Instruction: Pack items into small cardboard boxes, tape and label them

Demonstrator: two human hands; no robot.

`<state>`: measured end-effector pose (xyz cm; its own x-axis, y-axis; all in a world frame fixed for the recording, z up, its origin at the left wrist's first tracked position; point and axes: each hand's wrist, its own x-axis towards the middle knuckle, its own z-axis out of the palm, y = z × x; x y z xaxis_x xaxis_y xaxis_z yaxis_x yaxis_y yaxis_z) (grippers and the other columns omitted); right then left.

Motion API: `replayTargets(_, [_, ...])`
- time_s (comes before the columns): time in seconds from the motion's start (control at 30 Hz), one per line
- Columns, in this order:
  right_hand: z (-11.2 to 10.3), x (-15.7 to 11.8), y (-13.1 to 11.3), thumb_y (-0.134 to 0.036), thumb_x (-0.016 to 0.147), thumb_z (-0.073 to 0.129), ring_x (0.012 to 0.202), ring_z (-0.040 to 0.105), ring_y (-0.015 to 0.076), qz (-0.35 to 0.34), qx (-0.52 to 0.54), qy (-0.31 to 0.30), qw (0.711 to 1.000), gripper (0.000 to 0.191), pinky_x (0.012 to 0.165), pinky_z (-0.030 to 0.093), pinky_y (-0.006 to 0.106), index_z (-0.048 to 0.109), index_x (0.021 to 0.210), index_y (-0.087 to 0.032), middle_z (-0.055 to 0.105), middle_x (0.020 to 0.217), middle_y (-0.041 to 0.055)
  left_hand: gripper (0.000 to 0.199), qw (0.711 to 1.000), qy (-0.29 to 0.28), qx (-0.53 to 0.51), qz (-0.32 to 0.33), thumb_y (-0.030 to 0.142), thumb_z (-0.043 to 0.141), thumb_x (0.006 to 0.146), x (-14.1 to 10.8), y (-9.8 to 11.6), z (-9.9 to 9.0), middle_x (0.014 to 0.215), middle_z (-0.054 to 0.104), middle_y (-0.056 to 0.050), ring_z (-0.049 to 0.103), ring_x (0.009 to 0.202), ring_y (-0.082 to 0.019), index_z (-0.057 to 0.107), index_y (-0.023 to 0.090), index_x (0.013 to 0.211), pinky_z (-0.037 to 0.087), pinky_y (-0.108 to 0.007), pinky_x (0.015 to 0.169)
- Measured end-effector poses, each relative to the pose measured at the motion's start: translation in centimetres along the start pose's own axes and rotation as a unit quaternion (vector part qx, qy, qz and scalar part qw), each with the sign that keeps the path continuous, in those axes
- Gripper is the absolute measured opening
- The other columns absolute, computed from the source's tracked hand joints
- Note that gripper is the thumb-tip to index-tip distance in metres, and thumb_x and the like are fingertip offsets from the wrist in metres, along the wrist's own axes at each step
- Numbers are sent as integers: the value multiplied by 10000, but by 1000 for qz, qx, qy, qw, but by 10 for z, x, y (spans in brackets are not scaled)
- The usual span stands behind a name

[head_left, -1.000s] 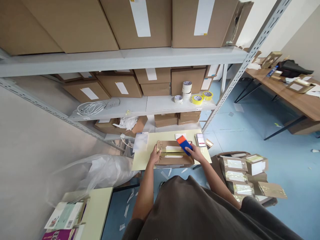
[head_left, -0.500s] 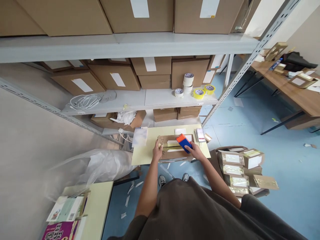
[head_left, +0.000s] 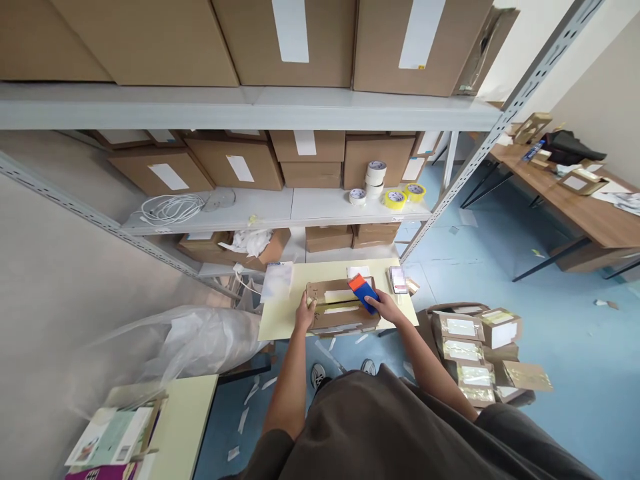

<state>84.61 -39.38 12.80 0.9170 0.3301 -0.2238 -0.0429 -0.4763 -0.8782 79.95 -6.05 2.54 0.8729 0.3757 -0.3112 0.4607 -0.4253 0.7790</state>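
Observation:
A brown cardboard box (head_left: 345,319) with pale labels and yellowish tape lies on the small cream table in front of me. A dark seam runs along its top. My left hand (head_left: 304,312) is closed on the box's left end. In my right hand (head_left: 384,307) is a blue block-shaped object with an orange end (head_left: 365,292), held over the right part of the box; its exact kind cannot be made out. My right fingers are wrapped round its lower end.
Behind the table, a grey shelf (head_left: 320,208) bears cartons, a coiled white cable (head_left: 170,209) and tape rolls (head_left: 395,199). Opened boxes (head_left: 463,350) pile up on the floor at right. A plastic bag (head_left: 210,337) bulges at left; a phone-like item (head_left: 399,280) lies on the table.
The view has shifted slightly. The box shows more of its front side, and its top seam looks wider. Both hands keep their holds.

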Motion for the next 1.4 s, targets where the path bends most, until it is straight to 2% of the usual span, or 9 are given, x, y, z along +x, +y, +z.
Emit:
replayTargets(0.17, [12,2,10,-703,843,632,707,574,186,15,-1,-11,1000,480,644,437,285,574,839,-226,625,747,-8,777,1000,11,7,-7,415,581,972,2,-23,-32,1599,543,-147,541,1451,-317,337,186,1673,417,-401,1198])
replayTargets(0.3, [29,3,18,-734,830,620,727,603,197,32,30,-3,999,514,657,459,295,577,836,-222,643,755,1,780,999,19,26,-26,402,565,977,-4,-36,-26,1513,627,-150,572,1417,-292,313,167,1677,431,-384,1171])
replayTargets(0.53, [41,18,8,-702,846,621,765,622,210,12,-44,-58,997,478,689,472,295,626,879,-225,681,798,13,721,999,-2,31,10,361,544,996,5,-16,2,1506,621,-199,584,1408,-307,360,139,1657,429,-410,1175])
replayTargets(0.67, [47,28,9,-678,862,648,753,619,207,13,-114,-80,990,458,675,433,283,644,884,-221,686,798,23,709,999,14,24,18,441,549,1010,8,-13,7,1507,618,-208,574,1420,-310,402,139,1634,409,-412,1195])
replayTargets(1.07, [61,35,12,-698,891,649,720,609,189,-18,-136,-100,985,487,657,406,276,637,883,-211,686,785,19,590,997,44,68,-8,481,407,1072,7,0,18,1362,710,-223,661,1283,-341,564,135,1523,472,-428,1086])
replayTargets(1.17, [64,36,15,-695,904,639,714,604,182,-19,-147,-104,983,489,658,403,273,631,881,-206,683,795,21,567,991,100,87,6,474,410,1071,3,2,18,1363,702,-216,650,1273,-344,582,142,1497,483,-438,1066])
replayTargets(1.3, [63,34,18,-683,918,636,735,613,189,-15,-149,-102,984,481,659,408,271,637,893,-203,695,819,34,490,970,216,75,89,457,476,1043,-4,8,13,1359,676,-224,588,1328,-343,681,145,1360,453,-438,1109])
replayTargets(1.33, [63,33,19,-680,919,641,746,620,193,-14,-145,-105,984,478,661,414,271,643,905,-202,703,833,40,474,970,217,60,93,477,472,1042,-5,11,12,1307,699,-216,608,1294,-335,718,158,1291,464,-427,1092])
replayTargets(1.4, [61,30,19,-676,920,647,765,631,199,-13,-139,-110,984,476,668,425,271,653,937,-201,717,862,49,494,984,160,17,78,540,442,1045,-5,16,9,1162,755,-181,680,1159,-307,764,186,1167,510,-389,999])
